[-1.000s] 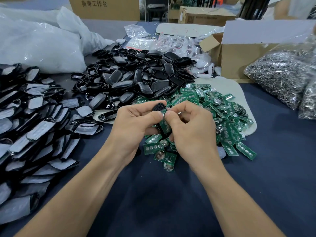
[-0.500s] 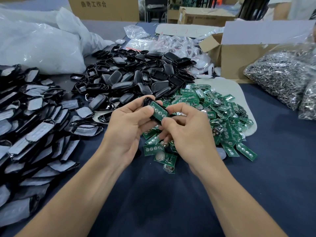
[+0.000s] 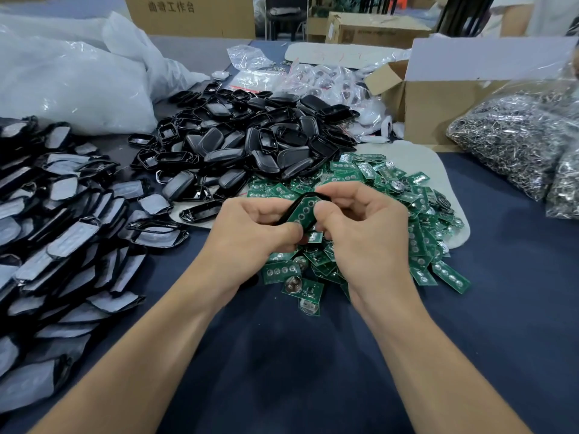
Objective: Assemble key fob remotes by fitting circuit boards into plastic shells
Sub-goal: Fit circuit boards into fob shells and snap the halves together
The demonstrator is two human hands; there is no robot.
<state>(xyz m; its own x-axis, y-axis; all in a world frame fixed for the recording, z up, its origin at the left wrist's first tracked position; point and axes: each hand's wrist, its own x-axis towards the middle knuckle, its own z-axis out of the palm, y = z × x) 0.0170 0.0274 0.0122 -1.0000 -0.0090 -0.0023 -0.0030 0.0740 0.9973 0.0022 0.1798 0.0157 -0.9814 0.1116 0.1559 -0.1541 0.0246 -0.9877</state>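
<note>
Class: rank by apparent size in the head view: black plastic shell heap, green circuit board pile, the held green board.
Black plastic shell heap and green circuit board pile: alike, unranked.
Held green board: smallest.

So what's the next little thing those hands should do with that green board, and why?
Probably press the green board flat into the black shell. The left hand and right hand both pinch the pair above the pile of loose boards, and the board lies inside the shell's rim, though whether it is fully seated cannot be told.
</note>
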